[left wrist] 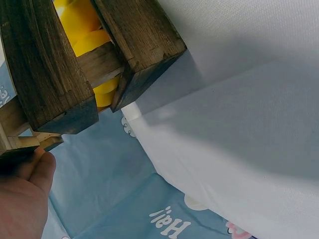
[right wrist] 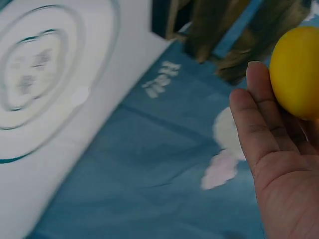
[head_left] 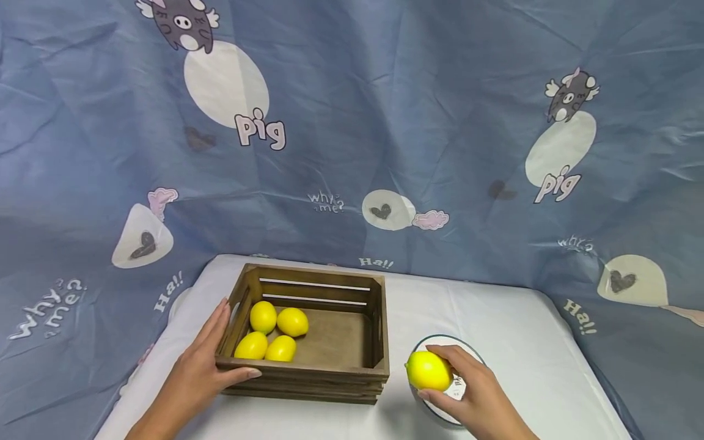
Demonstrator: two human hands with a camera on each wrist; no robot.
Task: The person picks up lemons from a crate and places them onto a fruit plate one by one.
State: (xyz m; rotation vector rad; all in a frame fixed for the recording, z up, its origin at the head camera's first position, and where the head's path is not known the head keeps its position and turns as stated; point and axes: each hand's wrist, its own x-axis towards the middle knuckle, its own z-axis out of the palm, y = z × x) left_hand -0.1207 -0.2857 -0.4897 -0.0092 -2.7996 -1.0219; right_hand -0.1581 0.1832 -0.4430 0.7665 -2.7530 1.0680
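Note:
In the head view a brown slatted wooden crate (head_left: 313, 382) holds several yellow lemons (head_left: 293, 322) gathered at its left end. My left hand (head_left: 192, 373) grips the crate's front left corner, fingers along the left side and thumb over the front rim. In the left wrist view, the fingertips (left wrist: 44, 169) meet the crate's wood. To the right of the crate, my right hand (head_left: 473, 391) pinches one lemon (head_left: 428, 370) between thumb and fingers. It holds this lemon above a white round plate (head_left: 440, 342) with a dark green rim, hiding part of the plate.
A white cloth (head_left: 528, 342) covers the table. Behind it and at both sides hangs a blue curtain (head_left: 330, 153) printed with pigs and words. The crate's right wall stands a short way left of the plate.

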